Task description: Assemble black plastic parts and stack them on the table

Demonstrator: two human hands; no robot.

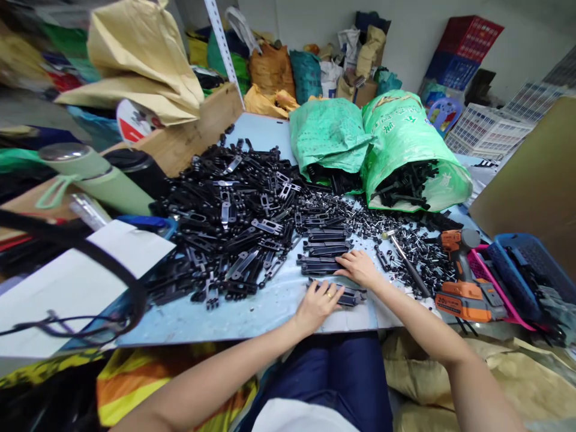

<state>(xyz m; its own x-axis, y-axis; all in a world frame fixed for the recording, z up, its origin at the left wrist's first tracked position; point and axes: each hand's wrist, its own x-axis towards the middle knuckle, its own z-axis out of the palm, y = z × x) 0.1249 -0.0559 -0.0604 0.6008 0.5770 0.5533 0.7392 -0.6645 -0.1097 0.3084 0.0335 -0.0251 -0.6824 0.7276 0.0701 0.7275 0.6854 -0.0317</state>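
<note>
Near the table's front edge, my left hand (318,307) has its fingers curled over a long black plastic part (354,296), a ring on one finger. Just above it, my right hand (360,268) grips the right end of another long black part (315,265) between its fingertips. That part lies crosswise in a column with similar black parts (327,235) behind it. Left of the column spreads a large heap of loose black parts (234,210). Small screws or pins (405,243) are scattered to the right. The undersides of both hands are hidden.
A hammer (409,264) and an orange cordless drill (463,282) lie at right, beside blue and pink baskets (517,252). Two green sacks (333,129) of black parts stand behind. At left are a pale green flask (103,180), white paper (103,264) and a dark cable (112,270).
</note>
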